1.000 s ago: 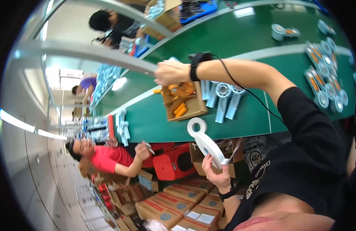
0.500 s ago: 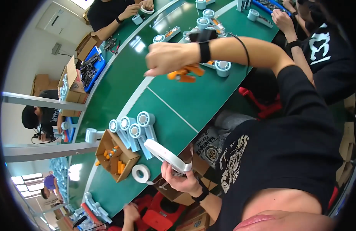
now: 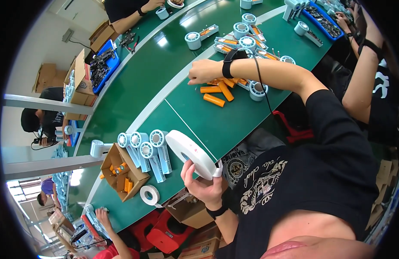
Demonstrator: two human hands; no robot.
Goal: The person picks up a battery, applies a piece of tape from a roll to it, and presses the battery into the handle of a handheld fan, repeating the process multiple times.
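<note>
My left hand holds a wide roll of white tape on its edge, fingers and thumb around its lower side, with a loose end hanging near the thumb. My right hand is stretched over the table with its fingers curled under. Whether anything is inside it is hidden. Right below it lie several orange battery cells in a loose pile. Around my right wrist is a black band with a cable. Beyond it, opened light-blue handheld fans show orange cells inside.
Several light-blue fans lie beside a cardboard box holding orange pieces. A second white tape roll rests flat near the table edge. Blue trays of black parts stand across the green table. Co-workers' arms show around it.
Orange cells that were blurred beneath my right hand now lie still on the table. The view has shifted a little. My left hand still grips the tape roll, now turned more face-on.
</note>
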